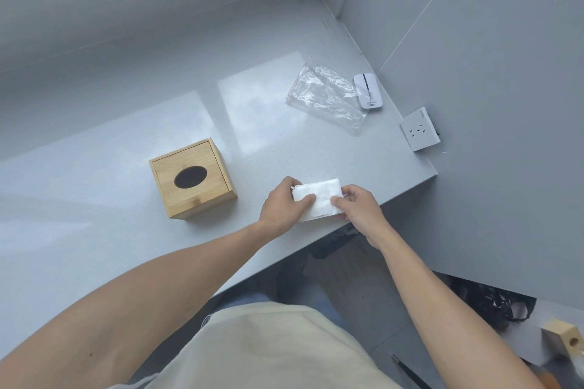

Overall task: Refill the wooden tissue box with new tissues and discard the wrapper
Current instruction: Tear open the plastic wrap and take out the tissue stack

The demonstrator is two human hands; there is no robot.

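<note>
Both hands, left [286, 204] and right [357, 204], grip the tissue stack [319, 199] at the bench's [94, 246] front edge; next, probably, opening the wooden tissue box [192, 178].

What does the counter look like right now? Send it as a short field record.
left hand: grip on the tissue stack's left end
right hand: grip on its right end
tissue stack: white, unwrapped, near the counter edge
wooden tissue box: lid on, oval slot dark, left of the hands
wrapper: clear plastic, empty, lying farther back on the right
counter: grey
</note>
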